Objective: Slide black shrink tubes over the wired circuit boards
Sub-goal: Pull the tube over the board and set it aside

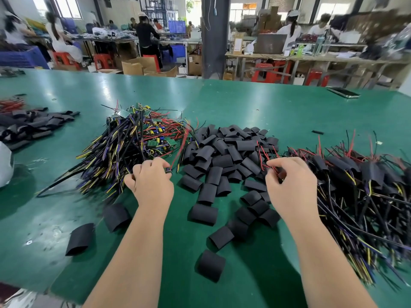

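Note:
A heap of green circuit boards with black, yellow and red wires [133, 141] lies left of centre on the green table [244, 103]. Loose black shrink tubes [224, 161] are piled in the middle. On the right lies a pile of boards covered by tubes [364, 174]. My left hand [151, 181] sits at the near edge of the wire heap, fingers curled round a wire end. My right hand [291, 185] pinches red and black wires between the tube pile and the covered pile.
More flat black tubes [29, 125] lie at the far left beside red wires [11, 105]. Single tubes [80, 238] are scattered near the front edge. A phone [343, 92] rests at the far right. People work at benches behind.

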`<state>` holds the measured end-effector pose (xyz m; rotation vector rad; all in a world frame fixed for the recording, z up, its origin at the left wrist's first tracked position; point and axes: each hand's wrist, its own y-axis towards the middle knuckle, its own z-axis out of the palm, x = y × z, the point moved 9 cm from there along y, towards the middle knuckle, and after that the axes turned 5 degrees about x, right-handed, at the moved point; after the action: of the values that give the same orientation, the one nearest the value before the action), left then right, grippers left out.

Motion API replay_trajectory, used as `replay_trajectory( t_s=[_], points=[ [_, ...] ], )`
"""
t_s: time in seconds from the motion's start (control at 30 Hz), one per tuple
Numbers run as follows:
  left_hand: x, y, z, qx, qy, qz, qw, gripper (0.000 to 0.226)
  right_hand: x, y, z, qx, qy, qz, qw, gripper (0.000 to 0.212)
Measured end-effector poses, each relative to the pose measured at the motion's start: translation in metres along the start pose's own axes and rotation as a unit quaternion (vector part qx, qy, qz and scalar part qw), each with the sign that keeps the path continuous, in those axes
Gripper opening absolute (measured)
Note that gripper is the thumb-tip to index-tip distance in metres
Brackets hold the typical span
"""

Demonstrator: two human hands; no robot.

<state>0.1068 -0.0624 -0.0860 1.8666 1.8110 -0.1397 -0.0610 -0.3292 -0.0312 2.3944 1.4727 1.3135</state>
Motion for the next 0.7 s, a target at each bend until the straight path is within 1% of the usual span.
replay_trajectory(
  t_s=[0.07,0.13,0.2,0.23,0.3,0.33,0.37,0.4,0.47,0.53,0.6,0.63,0.7],
  points=[
    [-0.011,-0.004,-0.012,-0.032,-0.054,0.041,0.997,0.012,0.006,-0.002,0.008,0.018,0.033,-0.008,0.999,0.017],
    [-0.031,-0.014,-0.028,-0.07,-0.108,0.122,0.984,0.009,0.009,-0.005,0.02,0.054,0.087,0.005,0.995,0.017],
    [-0.054,-0.031,-0.043,-0.1,-0.135,0.213,0.962,0.01,0.01,-0.01,0.041,0.126,0.175,0.029,0.976,0.018],
    [-0.066,-0.04,-0.046,-0.103,-0.136,0.255,0.952,0.011,0.014,-0.014,0.053,0.171,0.234,0.038,0.956,0.022],
    [-0.089,-0.056,-0.043,-0.076,-0.127,0.337,0.93,0.015,0.025,-0.022,0.072,0.235,0.336,0.041,0.911,0.038],
    [-0.099,-0.064,-0.039,-0.051,-0.125,0.373,0.918,0.018,0.029,-0.024,0.077,0.244,0.364,0.035,0.898,0.042],
    [-0.108,-0.071,-0.034,-0.026,-0.124,0.401,0.907,0.023,0.031,-0.024,0.079,0.239,0.377,0.028,0.894,0.041],
    [-0.115,-0.076,-0.031,-0.007,-0.129,0.417,0.9,0.027,0.031,-0.024,0.08,0.224,0.374,0.024,0.9,0.036],
    [-0.118,-0.079,-0.03,0.011,-0.164,0.414,0.895,0.029,0.027,-0.022,0.078,0.189,0.347,0.027,0.918,0.019],
    [-0.111,-0.073,-0.026,0.041,-0.225,0.371,0.9,0.041,0.02,-0.021,0.076,0.162,0.338,0.04,0.926,0.012],
    [-0.1,-0.067,-0.019,0.095,-0.291,0.321,0.896,0.059,0.016,-0.019,0.071,0.136,0.375,0.046,0.916,0.011],
    [-0.096,-0.065,-0.015,0.118,-0.308,0.299,0.896,0.064,0.016,-0.018,0.068,0.127,0.399,0.039,0.907,0.01],
    [-0.092,-0.061,-0.01,0.136,-0.294,0.28,0.904,0.063,0.018,-0.016,0.062,0.119,0.422,0.02,0.898,0.012]
  ],
)
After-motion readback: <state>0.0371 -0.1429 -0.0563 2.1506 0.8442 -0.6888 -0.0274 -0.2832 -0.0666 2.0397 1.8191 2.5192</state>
